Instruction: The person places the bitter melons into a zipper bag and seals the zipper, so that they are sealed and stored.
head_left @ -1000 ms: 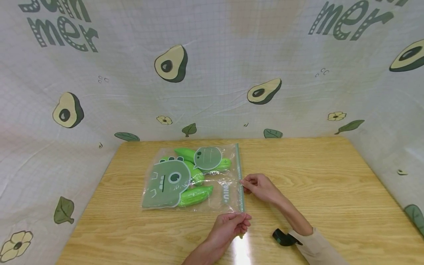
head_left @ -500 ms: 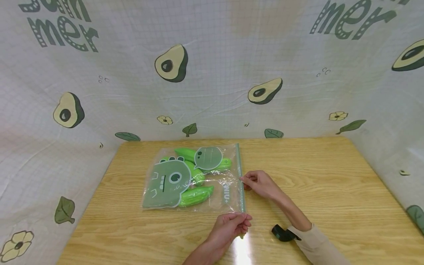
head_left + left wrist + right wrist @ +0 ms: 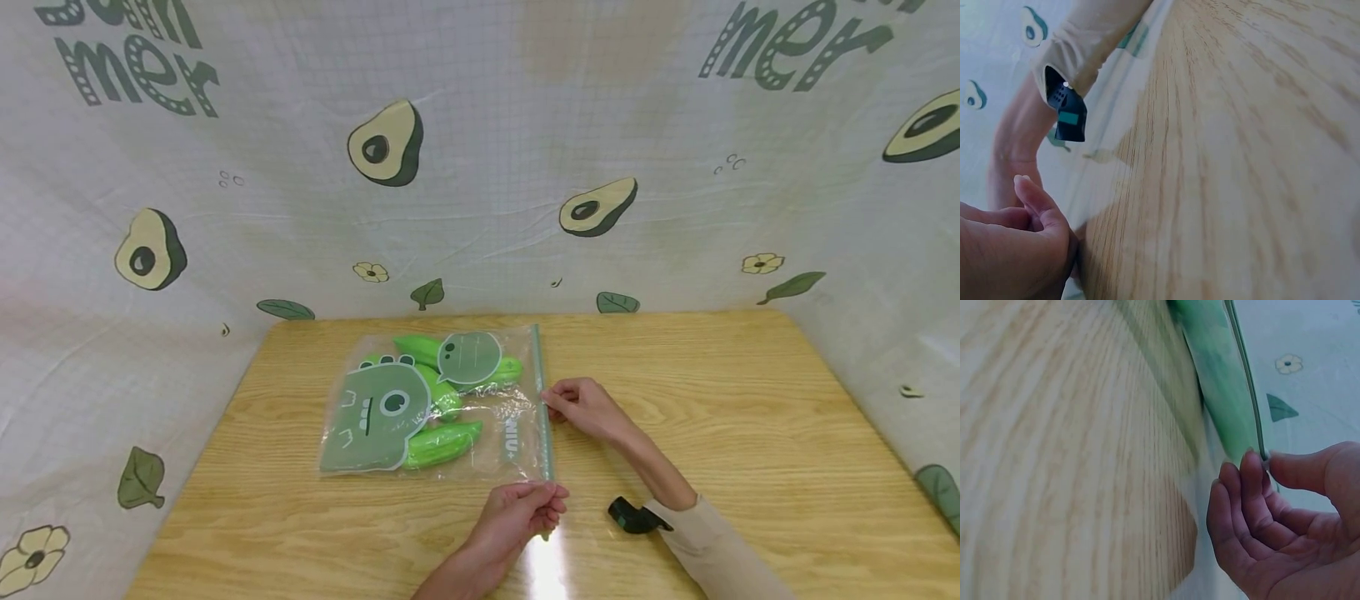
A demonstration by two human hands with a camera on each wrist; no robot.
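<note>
A clear zip bag (image 3: 487,450) printed with a green dinosaur lies flat on the table. Inside it are several bright green, long, ridged pieces (image 3: 442,444) that taper at the ends. Along its right side runs a green zip strip (image 3: 537,358). My left hand (image 3: 517,521) pinches the near end of this strip between thumb and fingers. Farther up, my right hand (image 3: 588,408) pinches the strip too. The right wrist view shows thumb and forefinger meeting on the strip (image 3: 1254,394), the other fingers loosely curled. In the left wrist view the bag is hidden behind my left hand (image 3: 1016,250).
The wooden table (image 3: 712,400) extends on both sides of the bag. A cloth (image 3: 480,233) with avocado prints hangs behind it and at the sides. A black wrist camera (image 3: 633,517) sticks out at the right sleeve (image 3: 712,542), close over the table.
My right hand has slid a little way along the zip strip, away from my left hand. The left hand and the bag stay where they were.
</note>
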